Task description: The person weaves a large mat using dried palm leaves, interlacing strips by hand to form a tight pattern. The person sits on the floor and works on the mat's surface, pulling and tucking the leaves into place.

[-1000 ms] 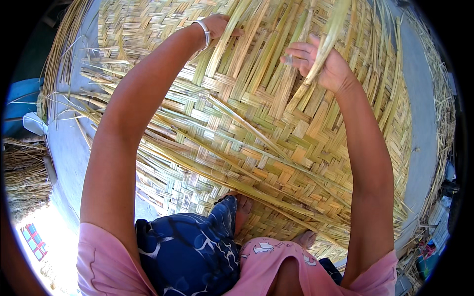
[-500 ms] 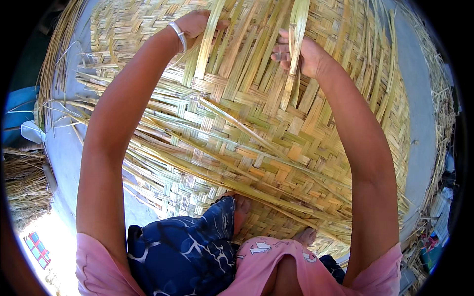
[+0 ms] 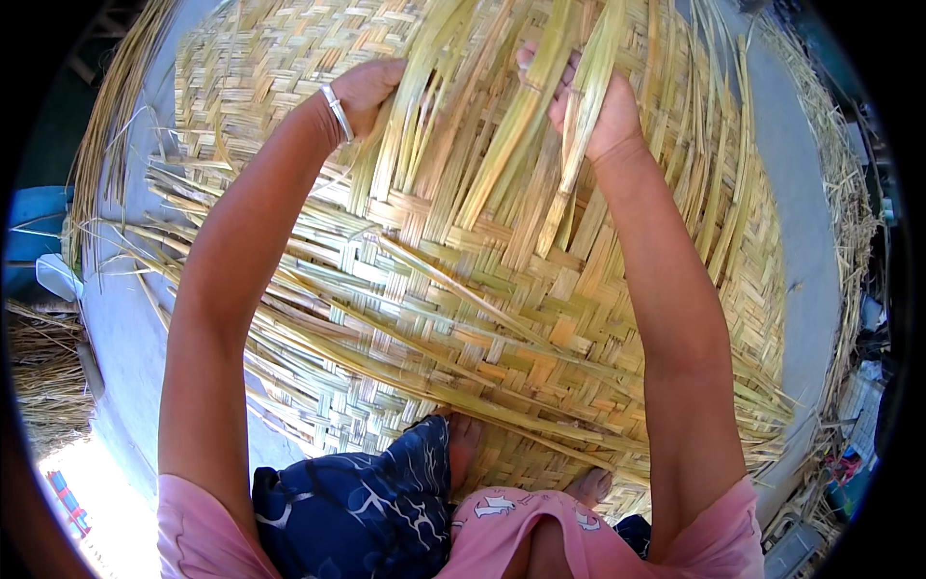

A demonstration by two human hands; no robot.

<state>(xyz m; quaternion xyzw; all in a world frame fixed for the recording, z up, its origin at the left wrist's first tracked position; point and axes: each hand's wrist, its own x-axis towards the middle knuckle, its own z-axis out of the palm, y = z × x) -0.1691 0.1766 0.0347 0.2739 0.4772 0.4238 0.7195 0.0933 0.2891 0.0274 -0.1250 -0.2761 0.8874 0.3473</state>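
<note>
A large woven mat of flat yellow-green leaf strips [image 3: 502, 318] spreads over the grey floor in front of me. My right hand [image 3: 588, 106] is raised at the top centre, closed around a bunch of loose strips [image 3: 579, 68] that stand up from the weave. My left hand [image 3: 371, 87], with a silver bangle [image 3: 338, 111] on the wrist, reaches among the loose strip ends at the upper left; its fingers are hidden by the strips. My feet [image 3: 463, 454] rest on the near edge of the mat.
Grey concrete floor [image 3: 801, 212] borders the mat on the right and lower left. Loose dry straw [image 3: 43, 376] lies at the left edge, and a blue object [image 3: 34, 227] sits above it. Scattered clutter [image 3: 849, 463] lies at the lower right.
Both hands have stayed high on the far loose strips. The right hand has gathered the strips more upright, and the left hand has pushed further in among the strip ends.
</note>
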